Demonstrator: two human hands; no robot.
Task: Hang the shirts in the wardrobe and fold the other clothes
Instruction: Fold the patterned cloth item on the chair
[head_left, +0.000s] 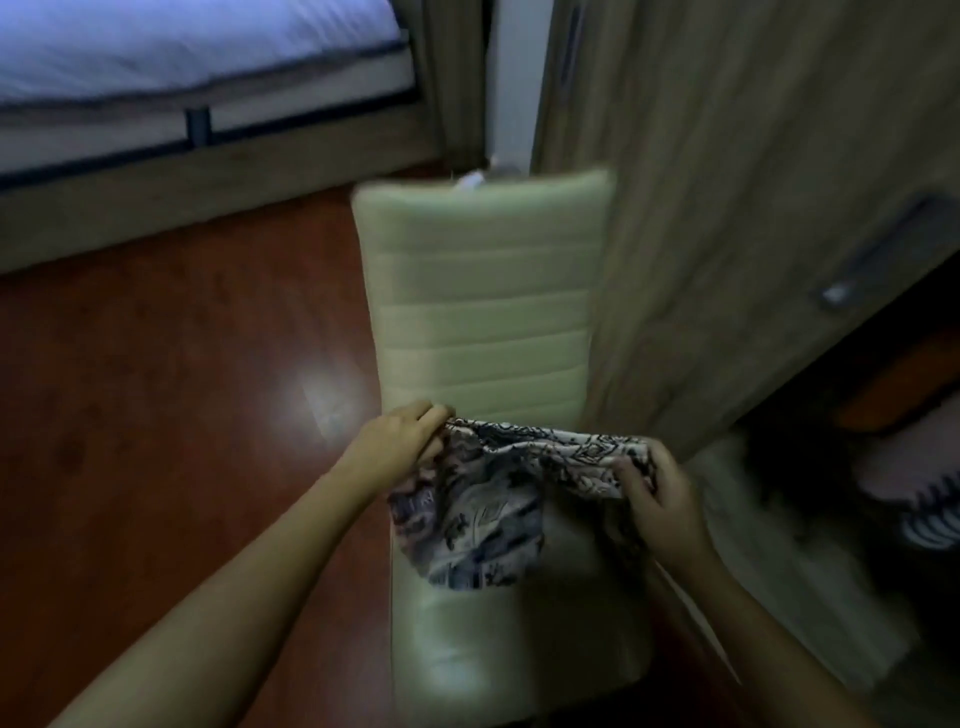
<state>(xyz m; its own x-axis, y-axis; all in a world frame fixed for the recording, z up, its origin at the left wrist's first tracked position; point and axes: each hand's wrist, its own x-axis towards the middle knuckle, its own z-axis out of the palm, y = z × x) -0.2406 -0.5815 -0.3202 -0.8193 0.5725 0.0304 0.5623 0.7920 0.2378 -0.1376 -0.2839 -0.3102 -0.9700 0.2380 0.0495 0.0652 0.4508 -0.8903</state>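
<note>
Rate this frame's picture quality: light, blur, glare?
Head view: dim, bluish light; motion blur smears the wardrobe door and the clothes at far right; glare spot on the floor; the patterned cloth pinched by the left hand and right hand is fairly readable.

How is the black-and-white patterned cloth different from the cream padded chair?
The black-and-white patterned cloth is covered in dark squiggly prints; the cream padded chair is plain, with ribs across its back. The cloth hangs limp, gripped by the left hand and the right hand; the chair stands stiff. The cloth is smaller, hiding only part of the chair's seat.
</note>
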